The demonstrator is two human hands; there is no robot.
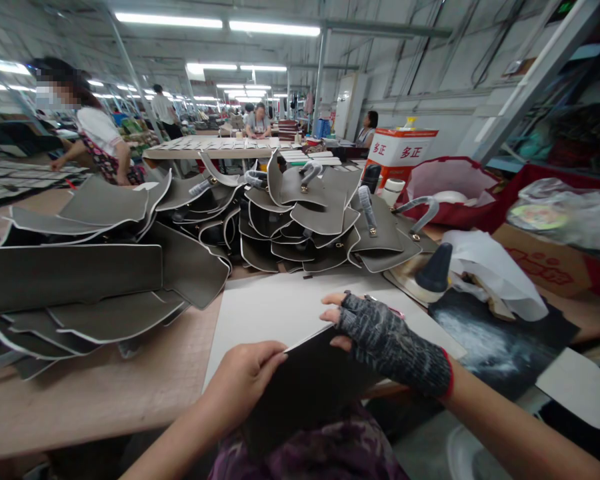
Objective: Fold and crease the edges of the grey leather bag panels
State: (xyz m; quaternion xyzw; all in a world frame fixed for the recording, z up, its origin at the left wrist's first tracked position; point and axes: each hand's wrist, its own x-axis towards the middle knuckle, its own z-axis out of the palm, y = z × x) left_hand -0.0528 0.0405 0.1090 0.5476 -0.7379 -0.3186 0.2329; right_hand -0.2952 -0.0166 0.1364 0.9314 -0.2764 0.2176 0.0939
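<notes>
My bare left hand (pixel 253 373) pinches the pale upper edge of a dark leather bag panel (pixel 305 383) between thumb and fingers. My right hand (pixel 375 340), in a grey fingerless knit glove with a red cuff, grips the same edge further right. The panel hangs tilted toward my lap, and its lower part is in shadow. Under and beyond my hands lies a white board (pixel 265 307) on the table. Just past the board are stacked grey bag pieces (pixel 320 200) with white edges, some with wrapped handles.
More grey panels (pixel 80 280) are piled at left on the wooden table (pixel 110 393). At right stand a dark cone (pixel 434 270), an orange-and-white can (pixel 400 153), a red bag (pixel 445 187) and a cardboard box (pixel 535 260). A co-worker (pixel 95 127) stands at far left; others work further back.
</notes>
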